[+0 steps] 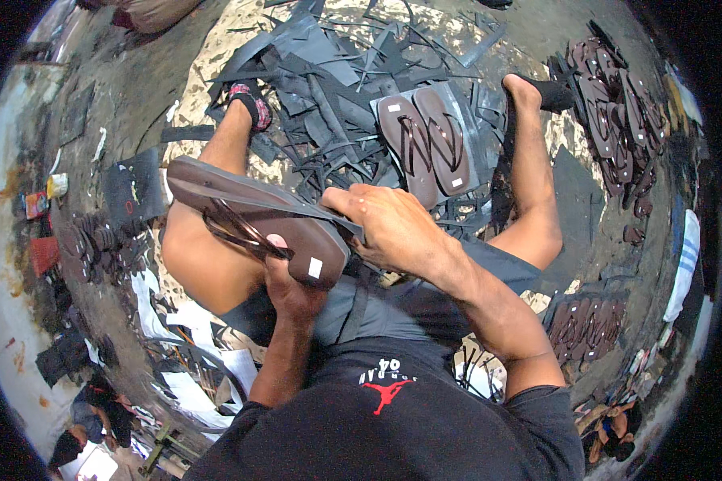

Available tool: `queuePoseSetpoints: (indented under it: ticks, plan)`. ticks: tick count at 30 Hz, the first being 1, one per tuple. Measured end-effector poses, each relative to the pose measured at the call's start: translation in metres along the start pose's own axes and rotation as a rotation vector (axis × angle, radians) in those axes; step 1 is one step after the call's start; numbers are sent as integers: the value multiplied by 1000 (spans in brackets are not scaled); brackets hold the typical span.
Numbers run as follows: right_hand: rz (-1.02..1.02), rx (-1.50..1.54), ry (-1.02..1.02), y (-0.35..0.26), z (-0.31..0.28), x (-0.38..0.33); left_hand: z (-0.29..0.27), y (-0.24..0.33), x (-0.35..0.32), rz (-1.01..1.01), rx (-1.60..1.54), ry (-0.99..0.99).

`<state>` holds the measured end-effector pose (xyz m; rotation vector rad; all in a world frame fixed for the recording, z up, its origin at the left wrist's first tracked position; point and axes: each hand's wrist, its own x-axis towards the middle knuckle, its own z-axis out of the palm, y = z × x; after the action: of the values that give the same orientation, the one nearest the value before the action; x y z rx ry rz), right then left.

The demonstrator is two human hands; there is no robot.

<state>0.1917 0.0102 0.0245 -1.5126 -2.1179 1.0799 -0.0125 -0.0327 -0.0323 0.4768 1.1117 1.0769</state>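
Note:
A brown flip-flop (297,220) with a glossy brown strap and a small white label at its heel is held up over my lap. My left hand (290,284) grips its heel end from below, thumb on the footbed beside the strap. My right hand (397,228) is closed at the sole's far right edge, its fingers bent against a dark piece there. What exactly sits in those fingers is hidden. Ahead, a pair of matching brown flip-flops (413,148) lies on a grey sheet (467,128) among the scraps.
Black and grey offcuts (321,88) cover the floor between my spread legs. Finished-looking sandals (614,112) are heaped at the far right, and more sandals (587,327) stand in a row at the near right. White sheets (192,393) lie at the near left.

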Motion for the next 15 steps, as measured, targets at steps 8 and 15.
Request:
queuePoseSetpoints:
  ticks: [8,15]
  plan:
    - [-124,50,110,-5,14,33,15,20,-6,-10,-301,46]
    - [-3,700,159,11,36,56,-5,3,-10,134,17,-136]
